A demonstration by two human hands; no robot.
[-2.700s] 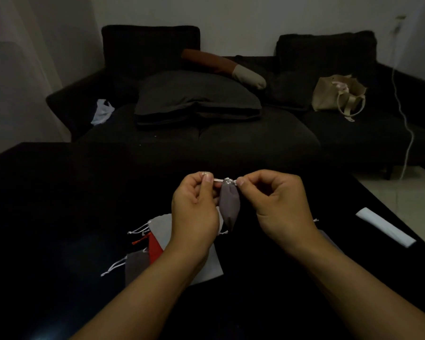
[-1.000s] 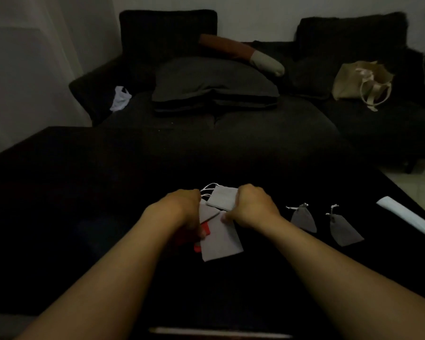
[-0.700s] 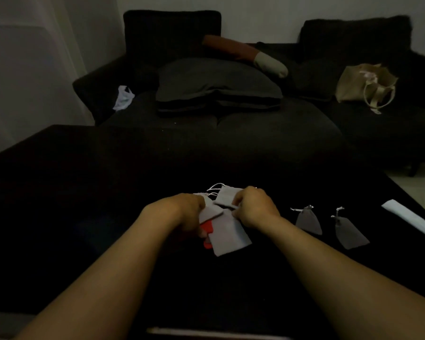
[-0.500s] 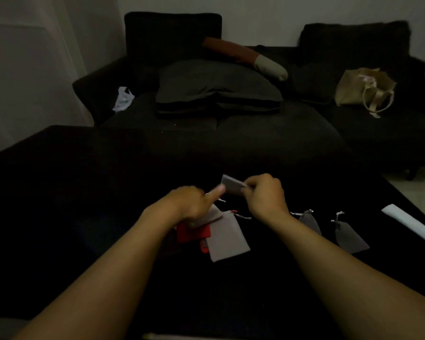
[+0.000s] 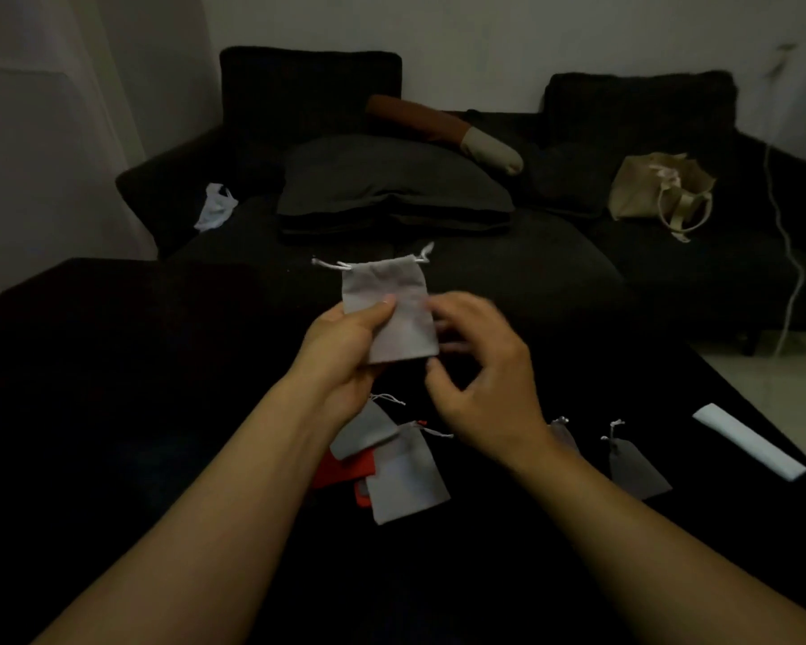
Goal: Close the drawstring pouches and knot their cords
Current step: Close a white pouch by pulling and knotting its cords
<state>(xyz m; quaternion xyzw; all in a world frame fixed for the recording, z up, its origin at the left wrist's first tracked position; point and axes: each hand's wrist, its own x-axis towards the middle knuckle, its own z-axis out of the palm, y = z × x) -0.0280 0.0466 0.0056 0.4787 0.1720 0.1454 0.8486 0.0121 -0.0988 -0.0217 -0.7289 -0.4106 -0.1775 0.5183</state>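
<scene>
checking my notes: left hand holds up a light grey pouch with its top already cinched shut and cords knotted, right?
Not quite. The head view shows the left hand holding up the light grey pouch, but its top is still flat and open, with the cords loose at both sides, not knotted.

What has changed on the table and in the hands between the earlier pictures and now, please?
The dark grey pouch being knotted earlier now lies among the two closed pouches on the right. The left hand has lifted a light grey pouch off the pile and holds it upright, mouth open; the right hand hovers beside it, blurred. The white strip stayed put.
</scene>
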